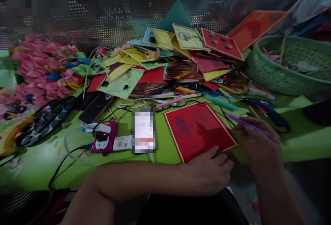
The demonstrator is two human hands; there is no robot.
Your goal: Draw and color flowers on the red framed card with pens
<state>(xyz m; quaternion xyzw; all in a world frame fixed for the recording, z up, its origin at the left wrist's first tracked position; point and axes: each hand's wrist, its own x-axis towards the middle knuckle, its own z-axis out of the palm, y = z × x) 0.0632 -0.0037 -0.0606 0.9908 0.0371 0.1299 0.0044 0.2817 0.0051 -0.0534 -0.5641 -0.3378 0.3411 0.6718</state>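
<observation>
Right hand [261, 140]: pinching a slim purple plastic pen [248, 125], right of centre.
Left hand [210, 171]: loosely bent, resting on the near edge of a flat red card framed in pale strips [195, 138], just right of centre.
Best handling: light left-hand pressure should stop sliding; the thin black cable [207, 103] is best kept clear.

Site appeared to be a craft workspace: worktop [305, 145] carried glue gun [270, 113], bordered picture cards [192, 38], pink artificial flowers [36, 62].
</observation>
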